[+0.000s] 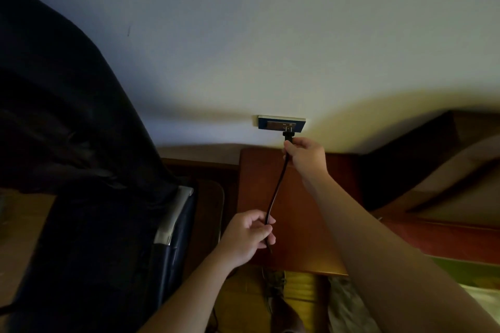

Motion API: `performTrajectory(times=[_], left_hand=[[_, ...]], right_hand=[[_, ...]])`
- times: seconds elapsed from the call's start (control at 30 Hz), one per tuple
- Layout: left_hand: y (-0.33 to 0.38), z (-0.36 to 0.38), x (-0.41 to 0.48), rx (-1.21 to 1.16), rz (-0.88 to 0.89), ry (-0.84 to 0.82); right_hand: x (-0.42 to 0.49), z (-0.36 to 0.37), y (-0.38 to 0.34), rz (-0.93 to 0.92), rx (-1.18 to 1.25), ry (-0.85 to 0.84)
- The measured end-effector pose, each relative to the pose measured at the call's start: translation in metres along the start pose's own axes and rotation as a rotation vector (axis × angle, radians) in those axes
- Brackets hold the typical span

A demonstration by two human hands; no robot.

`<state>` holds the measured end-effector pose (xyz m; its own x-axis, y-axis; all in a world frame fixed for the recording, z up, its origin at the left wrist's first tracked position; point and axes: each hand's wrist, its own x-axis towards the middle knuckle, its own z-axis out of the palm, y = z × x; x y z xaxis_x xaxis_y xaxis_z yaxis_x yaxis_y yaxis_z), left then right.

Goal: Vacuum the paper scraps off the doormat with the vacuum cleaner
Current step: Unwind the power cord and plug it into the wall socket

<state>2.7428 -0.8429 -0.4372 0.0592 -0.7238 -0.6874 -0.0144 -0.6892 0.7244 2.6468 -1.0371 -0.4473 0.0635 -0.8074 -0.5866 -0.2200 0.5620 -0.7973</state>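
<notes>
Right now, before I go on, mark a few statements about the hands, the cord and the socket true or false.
1. The right hand holds the black plug at the wall socket. True.
2. The left hand is empty. False: it pinches the cord lower down.
3. The cord is white. False: it is black.
4. The wall socket sits above a wooden cabinet. True.

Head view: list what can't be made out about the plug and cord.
1. Plug: whether its prongs sit fully in the socket; too small and dim, head view.
2. Cord: its lower run, hidden past the left hand, head view.
3. Vacuum cleaner, doormat, scraps: outside the frame.
</notes>
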Motion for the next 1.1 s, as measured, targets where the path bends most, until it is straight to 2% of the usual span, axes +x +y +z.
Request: performTrajectory(times=[0.43, 0.63, 0.9, 1.1], left_hand=[[-0.003, -0.001, 0.031, -0.032, -0.005, -0.012], [-0.006, -0.001, 0.037, -0.042, 0.004, -0.005], [-0.01, -0.006, 0.037, -0.026, 0.023, 0.006], [-0.009, -0.01, 0.042, -0.023, 0.027, 0.033]], right_hand=[[0.036, 0.009, 0.014, 0.018, 0.019, 0.028], [0.043, 0.011, 0.018, 0.016, 0.102, 0.047], [0.047, 0.021, 0.019, 0.145, 0.322, 0.078], [0.049, 0.025, 0.019, 0.141, 0.33, 0.132]])
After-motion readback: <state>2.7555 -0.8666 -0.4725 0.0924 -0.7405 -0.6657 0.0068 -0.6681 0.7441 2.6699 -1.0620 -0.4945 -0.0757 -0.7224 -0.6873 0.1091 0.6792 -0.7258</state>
